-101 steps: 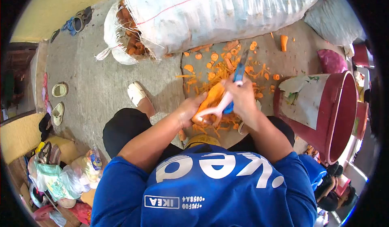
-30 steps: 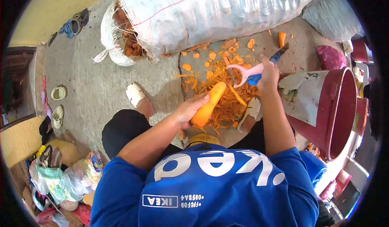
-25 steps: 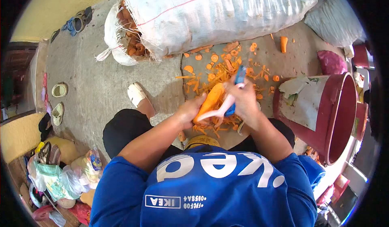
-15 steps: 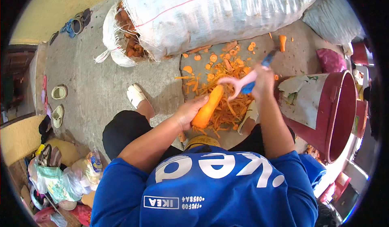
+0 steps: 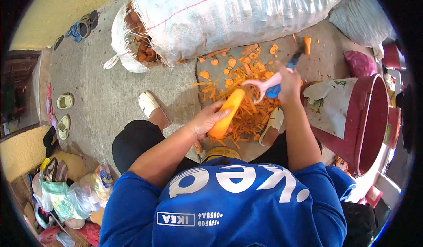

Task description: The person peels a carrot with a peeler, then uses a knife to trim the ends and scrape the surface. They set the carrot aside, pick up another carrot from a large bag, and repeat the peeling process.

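Observation:
My left hand point(image 5: 205, 122) is closed around the lower part of a peeled orange carrot point(image 5: 228, 114), which tilts up and to the right. In my right hand point(image 5: 289, 87) is a pink Y-shaped peeler point(image 5: 263, 87), its forked head just right of the carrot's upper end. The same fist also grips a blue thing point(image 5: 273, 91) that shows on both sides of the fingers and has a dark far end; its kind I cannot tell. Beneath both hands a heap of carrot peelings point(image 5: 246, 121) lies on the floor, between my feet.
A large white woven sack point(image 5: 238, 18) of carrots lies ahead, its open mouth at left. Cut carrot slices point(image 5: 232, 62) and a carrot piece point(image 5: 307, 45) lie near it. A dark red barrel point(image 5: 337, 137) rests on its side at right. Plastic bags point(image 5: 66, 198) are piled at lower left.
My right hand and the peeler have shifted slightly right, away from the carrot. The carrot has turned a little in my left hand, its upper end rising slightly.

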### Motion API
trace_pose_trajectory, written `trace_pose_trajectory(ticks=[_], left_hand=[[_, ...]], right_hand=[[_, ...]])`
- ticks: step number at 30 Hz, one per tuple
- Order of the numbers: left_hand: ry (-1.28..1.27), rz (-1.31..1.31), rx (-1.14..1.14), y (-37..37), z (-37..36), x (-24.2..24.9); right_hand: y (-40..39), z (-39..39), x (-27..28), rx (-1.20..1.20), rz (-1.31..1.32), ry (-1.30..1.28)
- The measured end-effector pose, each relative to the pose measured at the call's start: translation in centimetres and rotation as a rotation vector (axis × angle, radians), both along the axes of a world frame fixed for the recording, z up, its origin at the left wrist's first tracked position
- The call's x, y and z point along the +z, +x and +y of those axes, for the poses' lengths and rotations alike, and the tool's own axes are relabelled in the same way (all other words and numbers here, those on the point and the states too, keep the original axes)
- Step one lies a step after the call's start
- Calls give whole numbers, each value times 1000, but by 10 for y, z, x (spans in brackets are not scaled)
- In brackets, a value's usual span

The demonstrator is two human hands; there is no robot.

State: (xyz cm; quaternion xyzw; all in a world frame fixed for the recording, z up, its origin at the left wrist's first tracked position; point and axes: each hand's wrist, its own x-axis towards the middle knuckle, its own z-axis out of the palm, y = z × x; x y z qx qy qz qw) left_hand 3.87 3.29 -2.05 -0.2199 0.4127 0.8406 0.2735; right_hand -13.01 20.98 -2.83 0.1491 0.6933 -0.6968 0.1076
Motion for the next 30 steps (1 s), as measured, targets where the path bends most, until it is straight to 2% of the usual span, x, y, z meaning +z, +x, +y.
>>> trace_pose_trajectory(ticks=[2,4,7,11,17,20,26,29,30], left_hand=[[-24,43,29,-3,-5,-9],[-4,9,64,-8,-12,-13],[46,-134,126,-10,-24,-15],[-249,-12,47,-16,-23,0],[-565,95,-136,-18,-22,-5],[-700,163,-157,-15,-23,-19],[-973,258,-311,-13,-11,-10],[-1282,599,-351,-11,-6,-5],[-1378,741,-366,-12,-6,-1]], right_hand=[[21,-13,13,322,27,178],[42,-25,33,721,144,580],[72,-29,28,896,287,687],[83,-28,28,972,392,889],[82,-26,33,979,342,982],[79,-26,34,1052,287,1042],[81,-30,21,1075,193,1127],[79,-33,17,1153,114,1188],[78,-29,6,1268,78,1219]])
